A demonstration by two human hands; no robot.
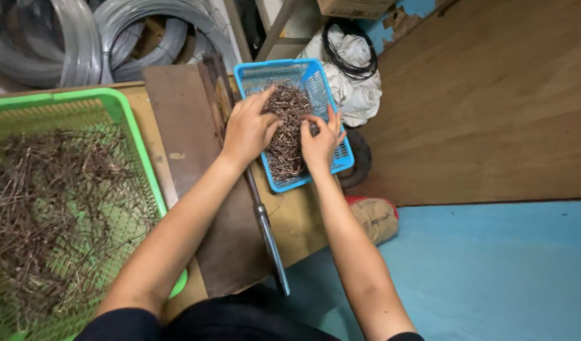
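Note:
Both my hands reach into a small blue plastic basket (316, 71) on the far side of a wooden bench (297, 215). The basket holds a heap of bent brown wire pieces (289, 136). My left hand (247, 129) rests on the left of the heap, fingers curled into the wires. My right hand (320, 142) pinches wires at the heap's right side. Whether either hand has lifted a piece clear of the heap is hidden by the fingers.
A large green mesh basket (134, 136) with straight brown wire lengths (44, 208) fills the left. A dark board (183, 126) with a long lever blade and metal handle (269, 243) lies between the baskets. Coils of grey wire (132, 31) at back; white cloth bundle (360, 95), blue floor (492, 271).

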